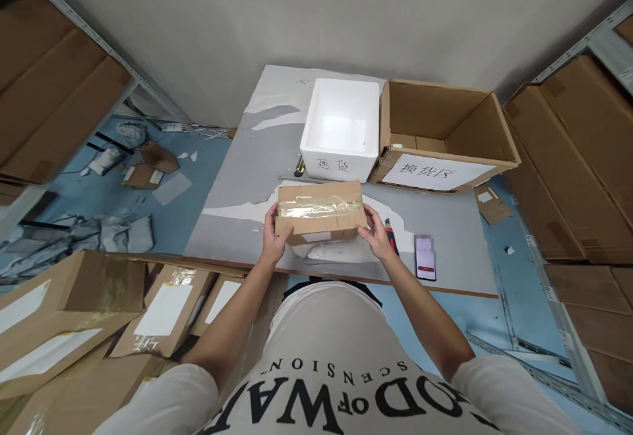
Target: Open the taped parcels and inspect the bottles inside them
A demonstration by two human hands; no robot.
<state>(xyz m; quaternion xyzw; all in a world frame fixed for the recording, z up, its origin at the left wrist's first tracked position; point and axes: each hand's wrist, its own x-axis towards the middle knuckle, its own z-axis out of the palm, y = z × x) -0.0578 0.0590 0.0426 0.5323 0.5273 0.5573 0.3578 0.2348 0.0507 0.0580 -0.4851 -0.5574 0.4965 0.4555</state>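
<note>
A taped cardboard box [320, 214] is held between my two hands over the worktable, with shiny clear tape along its top and a white label on the side facing me. My left hand [275, 236] grips its left end, thumb on the near side. At the right end my right hand [374, 232] holds it the same way. Close to my right hand lies a red and black utility knife [391, 236]. A smartphone [425, 258] with a lit screen rests further right. Whether the box touches the tabletop I cannot tell.
Behind the box stand a white foam box [332, 166] and a large open carton [448, 171], both with handwritten labels. A yellow and black knife [299, 167] lies beside the foam box. Labelled parcels [165, 316] crowd the lower left. Shelves with cartons [573, 158] flank the table [222, 191].
</note>
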